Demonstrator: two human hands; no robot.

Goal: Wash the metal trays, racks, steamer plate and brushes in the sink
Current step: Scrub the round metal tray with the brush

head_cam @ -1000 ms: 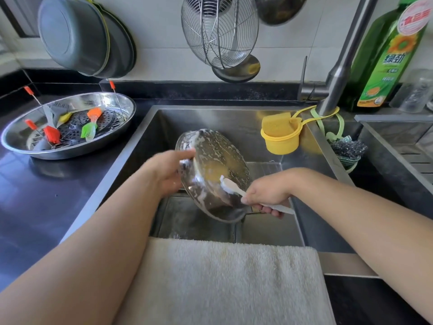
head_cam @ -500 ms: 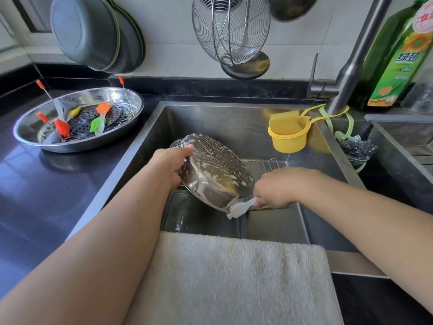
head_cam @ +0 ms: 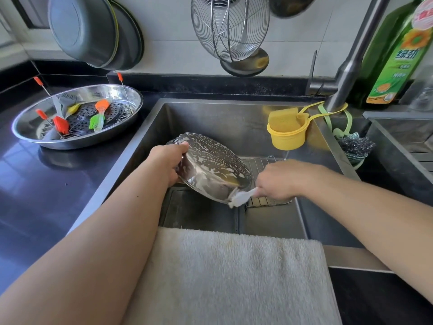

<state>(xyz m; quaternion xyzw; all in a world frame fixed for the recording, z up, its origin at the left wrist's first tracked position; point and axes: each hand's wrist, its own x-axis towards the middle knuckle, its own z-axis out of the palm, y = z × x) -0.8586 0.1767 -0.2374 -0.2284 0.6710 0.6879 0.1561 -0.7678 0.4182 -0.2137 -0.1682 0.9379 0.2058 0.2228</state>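
Observation:
Over the steel sink [head_cam: 234, 118], my left hand [head_cam: 167, 160] grips the rim of a round metal tray [head_cam: 208, 170], tilted and streaked with white foam. My right hand [head_cam: 278, 180] holds a white brush [head_cam: 241, 197] whose head touches the tray's lower edge. A wire rack [head_cam: 260, 165] lies on the sink floor behind my right hand. On the counter at the left stands a large metal tray [head_cam: 30, 134] holding a perforated steamer plate [head_cam: 86, 116] and several silicone brushes, among them a red one [head_cam: 61, 125] and a green one [head_cam: 96, 121].
A white towel [head_cam: 234, 277] drapes over the sink's front edge. A yellow sponge holder [head_cam: 287, 131] hangs by the faucet [head_cam: 346, 66], a dark scourer [head_cam: 355, 145] beside it. A green detergent bottle [head_cam: 396, 57] stands at the back right. Pans and a wire strainer [head_cam: 229, 26] hang on the wall.
The tray has tipped from facing me to showing its foamy back. My right hand moved the brush from the tray's inner face down to its lower edge.

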